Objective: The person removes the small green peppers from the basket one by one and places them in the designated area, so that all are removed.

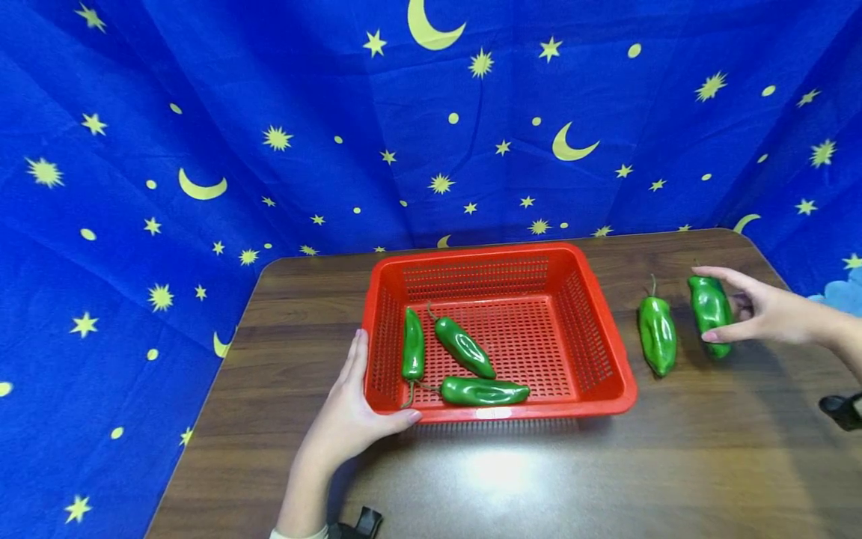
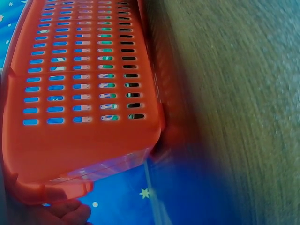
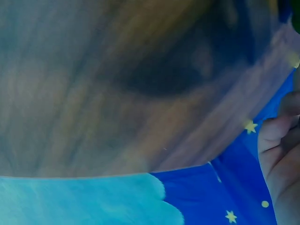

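Note:
A red plastic basket (image 1: pixel 599 329) stands on the table with three green peppers inside: one upright along the left wall (image 1: pixel 414 346), one slanting pepper (image 1: pixel 465 347) and one pepper lying along the front (image 1: pixel 483 391). At its front left corner my left hand (image 1: pixel 346 415) holds the rim, thumb on the front edge and fingers along the left side. Off to the right, my right hand (image 1: pixel 768 311) grips a green pepper (image 1: pixel 710 311) between thumb and fingers. Another green pepper (image 1: pixel 657 335) lies between that one and the basket. The left wrist view shows fingertips (image 2: pixel 70 213) by the basket rim.
The brown wooden table (image 1: pixel 606 471) reaches back to a blue curtain (image 1: pixel 323 90) with yellow moons and stars. A light-blue cloud shape (image 3: pixel 79 201) shows past the table edge in the right wrist view.

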Motion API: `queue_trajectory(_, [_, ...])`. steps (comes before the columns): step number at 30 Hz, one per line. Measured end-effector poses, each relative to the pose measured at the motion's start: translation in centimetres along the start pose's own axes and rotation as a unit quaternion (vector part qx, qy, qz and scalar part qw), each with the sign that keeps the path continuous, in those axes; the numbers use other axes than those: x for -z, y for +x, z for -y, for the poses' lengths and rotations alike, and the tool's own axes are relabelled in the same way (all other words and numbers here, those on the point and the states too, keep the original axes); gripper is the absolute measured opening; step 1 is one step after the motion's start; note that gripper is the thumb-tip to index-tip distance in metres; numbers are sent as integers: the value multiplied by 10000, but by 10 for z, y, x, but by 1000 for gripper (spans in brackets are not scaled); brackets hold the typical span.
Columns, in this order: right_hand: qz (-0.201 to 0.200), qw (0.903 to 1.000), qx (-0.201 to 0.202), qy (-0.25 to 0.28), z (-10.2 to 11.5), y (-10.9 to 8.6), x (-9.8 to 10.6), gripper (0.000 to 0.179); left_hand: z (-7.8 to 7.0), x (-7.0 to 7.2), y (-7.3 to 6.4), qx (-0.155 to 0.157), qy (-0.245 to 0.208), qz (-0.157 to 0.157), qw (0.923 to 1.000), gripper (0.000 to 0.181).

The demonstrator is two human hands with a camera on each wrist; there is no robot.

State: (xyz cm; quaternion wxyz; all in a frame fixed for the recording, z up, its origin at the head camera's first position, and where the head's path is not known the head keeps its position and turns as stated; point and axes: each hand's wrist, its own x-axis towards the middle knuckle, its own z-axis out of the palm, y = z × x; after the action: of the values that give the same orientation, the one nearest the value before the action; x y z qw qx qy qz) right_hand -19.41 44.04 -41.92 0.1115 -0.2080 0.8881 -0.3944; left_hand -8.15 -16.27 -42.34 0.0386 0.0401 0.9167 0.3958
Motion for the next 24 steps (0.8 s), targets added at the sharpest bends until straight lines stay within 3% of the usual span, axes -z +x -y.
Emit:
queue_trajectory(5, [-52, 9997, -199, -114, -11, -4, -9, 100, -1, 1, -1, -9, -50, -1, 10000, 138])
queue_trajectory(18, [504, 9978, -334, 284, -24, -7, -25, 95, 0, -1, -1, -134, -76, -88, 9998, 139])
queue_trajectory(24, [445, 9980, -448, 41, -26, -5, -28, 93, 0, 0, -1, -141, -142, -99, 9998, 141])
